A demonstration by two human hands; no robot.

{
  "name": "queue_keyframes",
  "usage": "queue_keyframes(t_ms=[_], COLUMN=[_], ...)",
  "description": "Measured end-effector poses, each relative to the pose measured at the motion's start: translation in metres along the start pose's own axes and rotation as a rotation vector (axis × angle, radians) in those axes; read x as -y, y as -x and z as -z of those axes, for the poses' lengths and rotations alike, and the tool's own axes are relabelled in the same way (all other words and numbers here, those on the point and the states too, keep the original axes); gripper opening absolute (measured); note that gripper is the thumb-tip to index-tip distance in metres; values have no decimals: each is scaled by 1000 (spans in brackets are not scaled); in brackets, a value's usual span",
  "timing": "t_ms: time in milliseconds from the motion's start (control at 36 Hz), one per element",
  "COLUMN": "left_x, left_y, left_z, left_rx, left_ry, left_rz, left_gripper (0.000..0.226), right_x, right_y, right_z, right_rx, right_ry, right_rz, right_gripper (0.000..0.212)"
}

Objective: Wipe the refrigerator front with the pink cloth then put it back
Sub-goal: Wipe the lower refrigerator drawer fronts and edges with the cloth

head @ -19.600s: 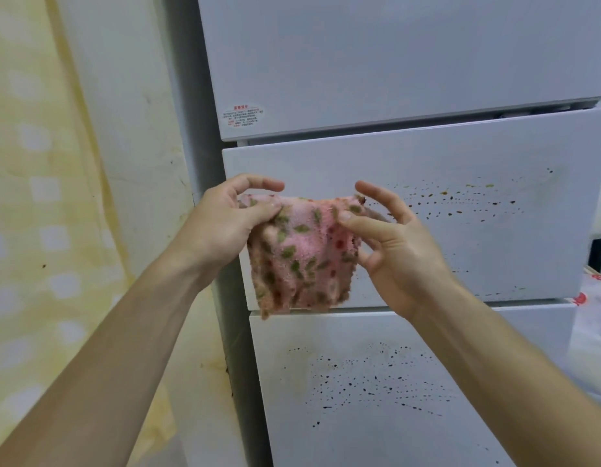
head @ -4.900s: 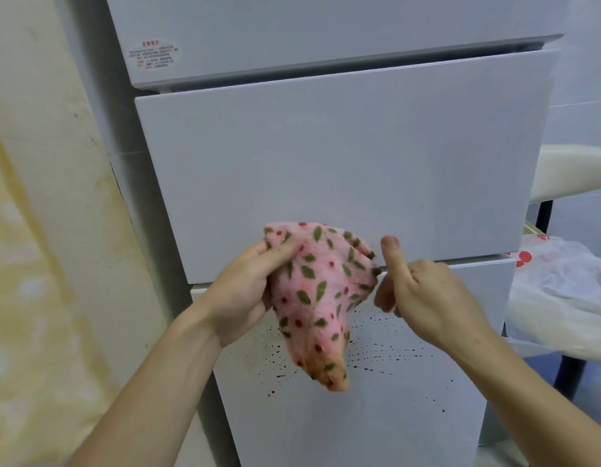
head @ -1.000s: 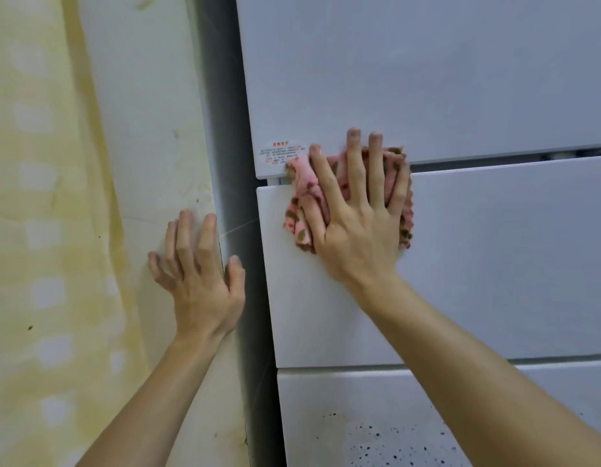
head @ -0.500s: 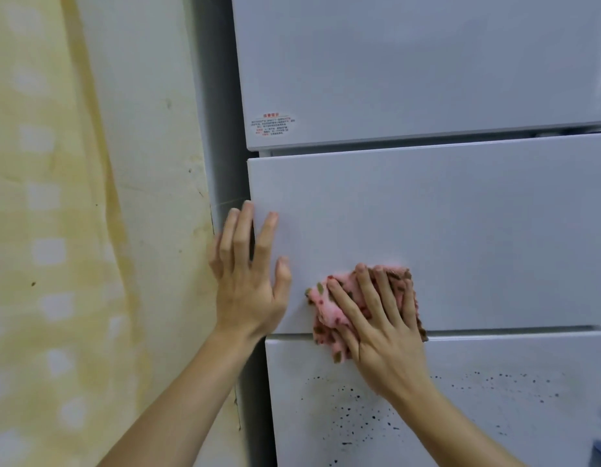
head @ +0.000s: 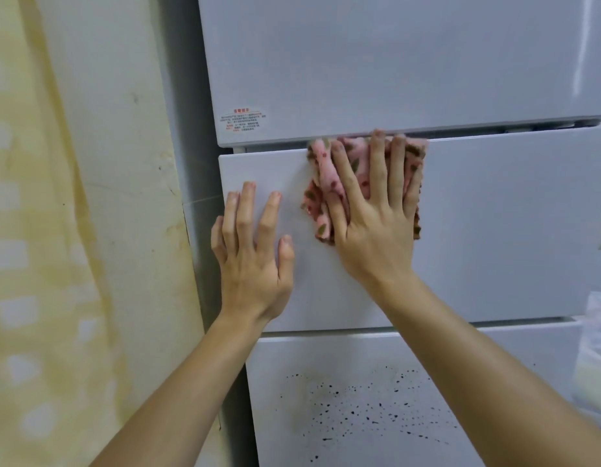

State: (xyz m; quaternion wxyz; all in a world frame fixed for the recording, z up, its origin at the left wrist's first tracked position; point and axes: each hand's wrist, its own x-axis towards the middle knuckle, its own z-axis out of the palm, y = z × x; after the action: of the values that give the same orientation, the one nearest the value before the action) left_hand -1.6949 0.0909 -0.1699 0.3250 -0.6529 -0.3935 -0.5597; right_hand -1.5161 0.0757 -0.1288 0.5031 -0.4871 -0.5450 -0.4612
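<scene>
Yellowed wall (head: 124, 163) on the left, a pale yellow checked curtain (head: 29, 264) hanging in front of it, and filling the rest of the view is the white refrigerator (head: 393, 62), seen close up with its top door and two drawer fronts stacked below. Right hand (head: 373, 224) is flat on the middle drawer front (head: 511, 230), fingers (head: 378, 163) straight and spread, pressing the pink cloth (head: 326, 183) against the panel right up at its top edge, just under the gap below the upper door. That cloth is bunched under the palm, pink with green leaves and red dots, poking out on both sides of the hand and touching the panel. Left hand (head: 252, 261) is beside it, well clear of the cloth, palm laid on the same drawer front near its left edge, fingers straight and relaxed, holding nothing. Up on the top door, near its lower left corner, sits a small sticker (head: 242, 120) with red and grey print, too small to read. Down below, the bottom drawer front (head: 326, 433) carries a scatter of dark specks (head: 366, 406), between the two forearms. Far right edge, a bit of white plastic bag (head: 595, 348), partly cut off.
</scene>
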Motion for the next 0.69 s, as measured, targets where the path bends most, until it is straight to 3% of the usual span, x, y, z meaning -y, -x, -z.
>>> queue_keyframes(t_ms=[361,500,694], left_x=[-2,-4,-12], left_y=[7,9,7], left_z=[-7,-8,-15], left_rx=[-9,-6,-38], left_ry=[-87,-102,-103], left_rz=[-36,-30,-4], left_gripper=[66,74,79], right_x=[-51,-71,-72], right_y=[179,137,0], right_z=[11,15,14], right_rx=[215,164,-28], right_ry=[-23,-10,-23], right_rz=[101,158,-31], right_gripper=[63,70,63])
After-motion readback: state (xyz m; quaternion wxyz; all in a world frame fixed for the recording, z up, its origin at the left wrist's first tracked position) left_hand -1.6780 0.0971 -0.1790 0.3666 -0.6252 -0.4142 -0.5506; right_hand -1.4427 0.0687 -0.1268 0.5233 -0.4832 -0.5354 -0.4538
